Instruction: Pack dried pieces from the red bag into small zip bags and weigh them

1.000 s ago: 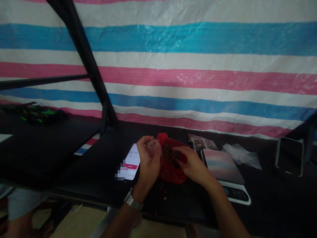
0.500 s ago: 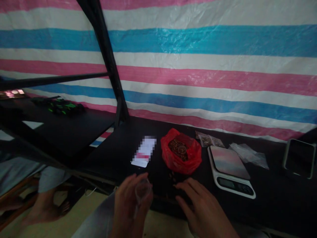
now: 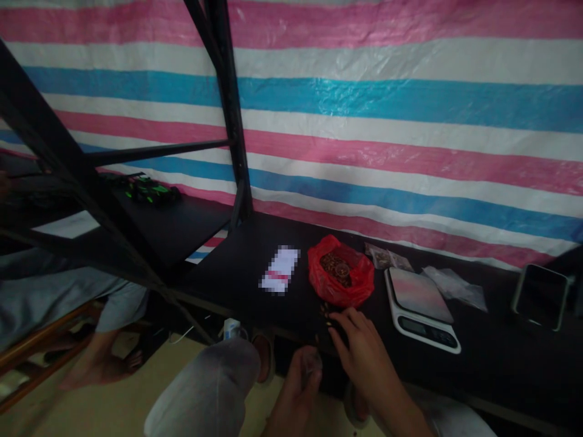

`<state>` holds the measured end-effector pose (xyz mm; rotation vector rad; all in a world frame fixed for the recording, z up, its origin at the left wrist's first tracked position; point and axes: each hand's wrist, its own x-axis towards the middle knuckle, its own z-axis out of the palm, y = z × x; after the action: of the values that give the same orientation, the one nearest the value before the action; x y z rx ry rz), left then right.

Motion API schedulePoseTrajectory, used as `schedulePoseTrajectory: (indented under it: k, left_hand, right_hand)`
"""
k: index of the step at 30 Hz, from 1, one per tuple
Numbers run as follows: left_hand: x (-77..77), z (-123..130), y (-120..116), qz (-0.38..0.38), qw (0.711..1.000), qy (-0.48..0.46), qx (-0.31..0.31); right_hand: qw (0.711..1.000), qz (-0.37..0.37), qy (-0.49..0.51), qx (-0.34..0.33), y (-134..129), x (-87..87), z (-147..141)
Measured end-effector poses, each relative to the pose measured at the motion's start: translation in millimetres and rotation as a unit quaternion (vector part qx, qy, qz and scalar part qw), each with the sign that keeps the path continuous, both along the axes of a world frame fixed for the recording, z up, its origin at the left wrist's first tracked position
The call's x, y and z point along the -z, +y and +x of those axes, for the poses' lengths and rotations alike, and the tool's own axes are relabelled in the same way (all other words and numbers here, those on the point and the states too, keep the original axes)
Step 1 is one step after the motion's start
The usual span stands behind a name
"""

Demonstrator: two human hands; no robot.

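My left hand [image 3: 298, 382] is closed around a small clear plastic cup [image 3: 311, 359], low at the table's front edge. My right hand [image 3: 357, 340] rests on the black table with its fingertips by a few small brown pieces [image 3: 326, 312]; whether it pinches one is too small to tell. Just beyond lies an open red plastic bag [image 3: 321, 289] filled with small brown pieces, with a round clear item [image 3: 342, 270] on top. To the right of the bag is a white kitchen scale [image 3: 421, 303] with a bare metal plate.
A pixelated white and pink item [image 3: 281, 270] lies left of the bag. Behind the scale are small filled bags [image 3: 387, 257] and clear bags [image 3: 455, 286]. A phone [image 3: 541, 297] is at far right. Another person's leg [image 3: 121, 303] shows at left, beside a black frame [image 3: 234, 121].
My left hand has moved right and down with the cup, nearer my right hand. My right hand is a little farther forward, nearer the bag. The camera view has shifted.
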<state>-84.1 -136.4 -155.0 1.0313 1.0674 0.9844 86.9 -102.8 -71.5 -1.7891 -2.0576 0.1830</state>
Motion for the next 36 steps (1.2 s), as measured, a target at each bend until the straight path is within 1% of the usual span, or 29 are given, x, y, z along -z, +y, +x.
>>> schedulePoseTrajectory:
  k: [3, 5, 7, 11, 15, 19, 24, 26, 28, 30, 32, 36]
  left_hand:
    - [-2.6, -3.1, -2.2, -0.017, 0.999, -0.007, 0.049]
    - [-5.3, -6.1, -1.8, -0.026, 0.998, -0.017, 0.057]
    - [-8.9, -6.7, -0.3, -0.025, 0.999, -0.013, 0.035]
    - [-16.4, 1.1, 2.7, 0.015, 0.998, 0.035, -0.045]
    - [-17.3, 10.8, 2.5, 0.041, 0.989, 0.087, -0.111]
    - [-13.0, 15.0, 1.1, 0.06, 0.985, 0.1, -0.129]
    - [-8.1, 15.6, 3.2, 0.062, 0.986, 0.093, -0.126]
    - [-4.6, 14.5, 4.4, 0.059, 0.986, 0.105, -0.119]
    - [-0.5, 13.7, 5.0, 0.053, 0.985, 0.118, -0.115]
    - [2.8, 14.2, 4.8, 0.048, 0.984, 0.126, -0.119]
    - [3.8, 16.4, 3.7, 0.047, 0.981, 0.127, -0.139]
    - [-0.2, 22.2, 1.0, 0.057, 0.978, 0.125, -0.16]
  right_hand:
    - [1.0, 0.001, 0.001, -0.004, 0.5, -1.7, -6.3]
    - [1.0, -0.003, 0.001, -0.011, -0.8, -2.1, -10.7]
    - [1.0, -0.01, 0.005, -0.022, -2.6, -1.8, -14.9]
    - [0.999, -0.024, 0.005, -0.041, -5.4, -2.4, -20.9]
    - [0.998, -0.028, 0.004, -0.058, -6.5, -6.1, -23.9]
    - [0.995, -0.064, 0.004, -0.078, -11.5, -10.3, -26.2]
    - [0.985, -0.091, 0.042, -0.138, -21.1, -18.7, -24.0]
    - [0.987, -0.075, 0.056, -0.132, -17.6, -21.4, -18.8]
    - [0.992, -0.045, 0.052, -0.105, -7.8, -22.6, -11.8]
    - [0.997, -0.022, 0.026, -0.075, 5.3, -22.5, -5.3]
    - [0.998, -0.014, -0.01, -0.058, 17.8, -21.9, -1.7]
    - [0.996, -0.012, -0.055, -0.072, 30.4, -20.9, -5.6]
